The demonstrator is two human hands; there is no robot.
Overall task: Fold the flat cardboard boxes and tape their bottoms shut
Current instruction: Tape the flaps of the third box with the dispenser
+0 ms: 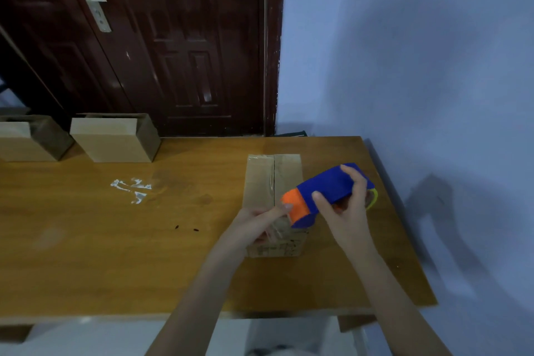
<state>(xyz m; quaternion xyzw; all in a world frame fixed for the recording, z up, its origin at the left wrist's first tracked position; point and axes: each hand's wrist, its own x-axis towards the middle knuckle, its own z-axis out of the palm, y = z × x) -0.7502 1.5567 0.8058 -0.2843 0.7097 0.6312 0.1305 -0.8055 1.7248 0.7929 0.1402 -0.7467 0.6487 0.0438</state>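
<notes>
A folded cardboard box stands on the wooden table, its closed flaps facing up with clear tape along the middle seam. My right hand grips a blue and orange tape dispenser just above the box's near right part. My left hand lies on the box's near end, the fingers pinching the clear tape against the cardboard beside the dispenser's orange end. The box's near top is hidden under both hands.
Two more folded boxes, one and another, stand at the table's far left edge before a dark wooden door. Scraps of clear tape lie left of centre. A blue wall runs along the right.
</notes>
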